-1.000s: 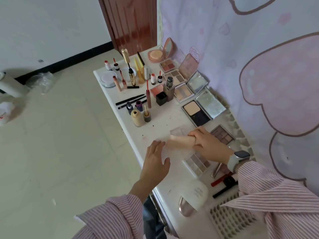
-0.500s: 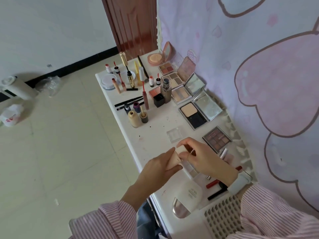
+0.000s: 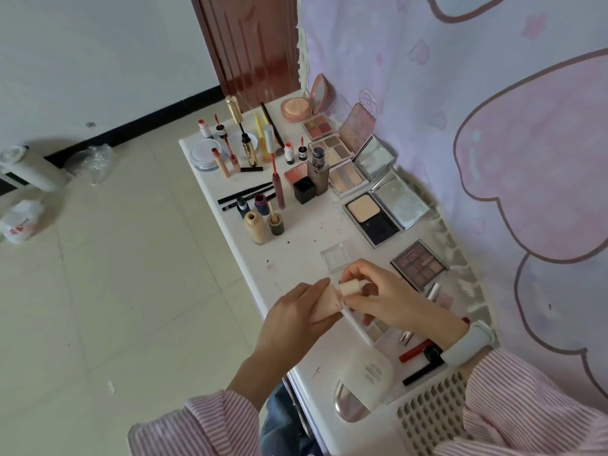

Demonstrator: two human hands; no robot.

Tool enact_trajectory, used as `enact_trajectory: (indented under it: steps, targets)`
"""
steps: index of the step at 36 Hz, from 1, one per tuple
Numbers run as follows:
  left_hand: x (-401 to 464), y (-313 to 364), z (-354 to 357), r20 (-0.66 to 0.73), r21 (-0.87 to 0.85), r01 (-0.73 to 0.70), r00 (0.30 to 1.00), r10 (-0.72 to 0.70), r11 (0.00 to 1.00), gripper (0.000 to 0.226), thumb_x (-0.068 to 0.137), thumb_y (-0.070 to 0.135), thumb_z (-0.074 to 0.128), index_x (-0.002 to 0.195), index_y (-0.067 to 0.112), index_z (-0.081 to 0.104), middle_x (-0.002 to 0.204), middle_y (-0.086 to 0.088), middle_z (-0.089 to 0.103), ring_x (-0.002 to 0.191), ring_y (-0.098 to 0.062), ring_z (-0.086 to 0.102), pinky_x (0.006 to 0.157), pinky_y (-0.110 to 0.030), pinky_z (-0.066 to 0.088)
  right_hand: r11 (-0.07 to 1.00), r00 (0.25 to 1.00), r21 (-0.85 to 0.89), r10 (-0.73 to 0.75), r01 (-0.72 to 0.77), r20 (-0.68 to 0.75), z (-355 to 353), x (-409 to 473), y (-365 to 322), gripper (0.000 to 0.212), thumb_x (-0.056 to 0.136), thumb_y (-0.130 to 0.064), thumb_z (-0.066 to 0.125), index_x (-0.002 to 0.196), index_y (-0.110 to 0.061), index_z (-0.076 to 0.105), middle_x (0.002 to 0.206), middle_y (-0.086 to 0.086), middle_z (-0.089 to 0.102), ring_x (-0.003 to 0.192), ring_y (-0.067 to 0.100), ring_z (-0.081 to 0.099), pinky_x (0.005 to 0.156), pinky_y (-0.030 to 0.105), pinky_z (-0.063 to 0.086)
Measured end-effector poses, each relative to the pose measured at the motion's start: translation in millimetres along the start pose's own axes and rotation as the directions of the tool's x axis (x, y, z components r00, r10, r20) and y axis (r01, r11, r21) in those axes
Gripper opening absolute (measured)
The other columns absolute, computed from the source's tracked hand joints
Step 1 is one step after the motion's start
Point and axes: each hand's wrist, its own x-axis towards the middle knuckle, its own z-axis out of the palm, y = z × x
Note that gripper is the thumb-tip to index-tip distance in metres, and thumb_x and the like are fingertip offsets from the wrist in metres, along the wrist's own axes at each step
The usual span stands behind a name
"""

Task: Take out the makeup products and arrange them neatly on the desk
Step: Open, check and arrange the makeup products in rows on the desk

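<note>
Makeup products point(image 3: 297, 179) mostly stand arranged on the surface point(image 3: 306, 232); left hand point(image 3: 296, 320) and right hand point(image 3: 391, 301) fingers grasp a beige tube point(image 3: 332, 296), with several items near the basket point(image 3: 431, 419) unsorted.

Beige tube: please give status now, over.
Left hand grips beige tube; right hand pinches its cap. Tube held above desk. Nothing blocking.

Soft, even daylight; wide-angle bending at edges; slightly soft focus.

Glossy mirrored compact lid point(image 3: 400, 203), matt desk point(image 3: 296, 255)
</note>
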Motion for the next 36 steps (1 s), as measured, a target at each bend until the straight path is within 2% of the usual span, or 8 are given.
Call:
enact_trajectory:
  steps: [4,8,12,15,19,23,29,36]
  targets:
    - [4,1,2,-0.008,0.006,-0.006,1.000,0.006,1.000,0.050,0.075,0.041,0.064,0.119,0.018,0.059,0.085,0.000,0.063,0.069,-0.017,0.061,0.056,-0.025,0.048,0.990,0.996,0.121,0.084,-0.079,-0.041,-1,5,-6,0.022,0.089,-0.031,0.056,0.106,-0.019,0.054,0.103,0.003,0.060,0.078,0.019,0.067,0.055,0.024,0.053]
    - [6,-1,6,-0.016,0.001,0.041,0.999,-0.041,0.999,0.047,0.079,0.043,0.063,0.119,0.020,0.058,0.086,0.003,0.059,0.070,-0.016,0.057,0.057,-0.023,0.044,1.000,0.990,0.002,0.028,-0.028,-0.137,3,12,-2,0.008,0.091,-0.023,0.053,0.096,-0.020,0.059,0.077,0.000,0.062,0.058,0.007,0.058,0.056,0.022,0.049]
    - [8,-1,4,-0.008,-0.165,0.242,0.969,-0.247,0.956,0.036,0.083,0.034,0.066,0.116,0.023,0.058,0.090,0.007,0.058,0.076,-0.010,0.054,0.062,-0.012,0.040,0.992,0.965,0.122,0.023,0.010,-0.262,-7,13,4,0.009,0.092,-0.017,0.052,0.097,-0.018,0.059,0.076,0.010,0.059,0.063,0.014,0.052,0.065,0.028,0.047]
    - [15,-2,3,0.069,-0.389,0.442,0.889,-0.453,0.809,0.018,0.089,0.025,0.057,0.106,0.021,0.056,0.084,-0.003,0.058,0.064,-0.008,0.050,0.052,-0.011,0.039,0.936,0.930,0.350,0.150,-0.025,-0.336,-15,17,12,0.011,0.092,-0.017,0.052,0.095,-0.013,0.061,0.085,0.015,0.057,0.067,0.016,0.051,0.067,0.028,0.047]
    - [35,-5,7,0.195,-0.342,0.564,0.825,-0.530,0.752,0.058,0.091,0.019,0.048,0.143,0.013,0.023,0.125,-0.009,0.039,0.089,-0.017,0.047,0.062,-0.019,0.039,0.879,0.903,0.464,0.281,-0.106,-0.326,-21,30,21,0.027,0.092,-0.005,0.050,0.118,-0.005,0.057,0.102,0.009,0.059,0.078,0.013,0.053,0.068,0.022,0.046]
    - [61,0,11,0.163,-0.282,0.579,0.815,-0.556,0.765,0.079,0.089,0.019,0.053,0.148,0.017,0.001,0.143,-0.006,0.022,0.108,-0.019,0.040,0.081,-0.030,0.045,0.955,0.911,0.282,0.192,-0.089,-0.364,-18,43,23,0.036,0.093,-0.007,0.049,0.129,-0.010,0.050,0.114,0.005,0.055,0.092,0.014,0.057,0.082,0.025,0.050]
    - [90,0,22,0.021,-0.254,0.562,0.817,-0.576,0.788,0.073,0.084,0.011,0.054,0.144,0.015,0.012,0.142,-0.009,0.022,0.125,-0.031,0.034,0.101,-0.047,0.040,0.981,0.858,-0.191,-0.071,-0.032,-0.509,-15,75,14,0.045,0.088,-0.018,0.060,0.131,-0.010,0.048,0.118,0.005,0.054,0.100,0.014,0.052,0.083,0.016,0.036]
    - [106,1,27,-0.065,-0.285,0.567,0.793,-0.606,0.773,0.060,0.088,0.002,0.046,0.142,0.012,0.021,0.145,-0.011,0.018,0.128,-0.031,0.029,0.104,-0.041,0.035,0.935,0.840,-0.351,-0.145,-0.057,-0.522,-6,106,11,0.044,0.089,-0.021,0.060,0.128,-0.005,0.049,0.118,0.015,0.060,0.107,0.028,0.056,0.094,0.038,0.042]
